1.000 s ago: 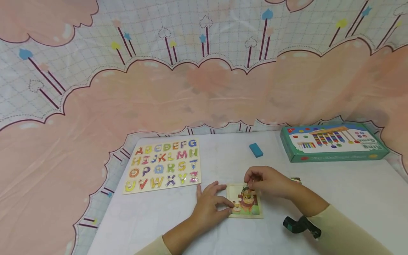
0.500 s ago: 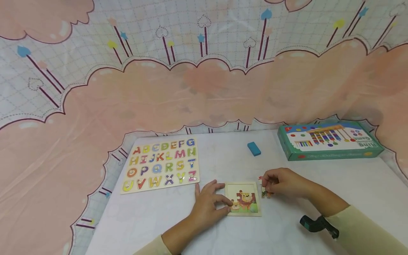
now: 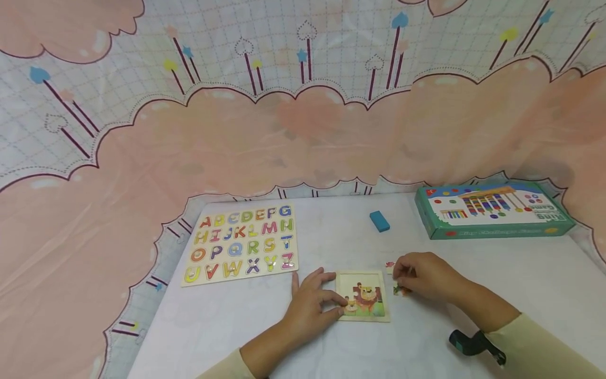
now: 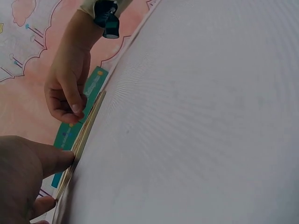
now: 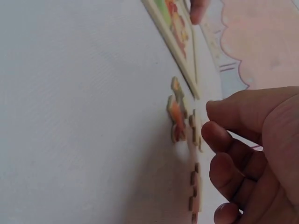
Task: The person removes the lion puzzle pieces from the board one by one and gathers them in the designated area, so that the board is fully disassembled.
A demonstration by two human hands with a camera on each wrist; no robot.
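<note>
A square wooden jigsaw tray [image 3: 362, 273], partly filled with a lion picture, lies on the white table. My left hand [image 3: 310, 302] rests at its left side, fingertips touching the frame and the lower left of the picture. Just right of the tray, my right hand [image 3: 426, 276] hovers with loosely curled fingers over loose jigsaw pieces. One green and orange piece [image 5: 177, 114] lies flat near the tray's corner in the right wrist view, with a second piece [image 5: 195, 128] beside it. Nothing shows between the right thumb and fingers there.
An alphabet board [image 3: 241, 245] lies to the left. Behind the tray is a small blue block [image 3: 380, 221], and a green game box [image 3: 494, 210] sits at the back right. A patterned cloth [image 3: 303, 142] hangs behind the table.
My right hand has moved right, from over the tray's upper right corner to beside it. A piece at the lion's head is out of the tray. The left hand stays put.
</note>
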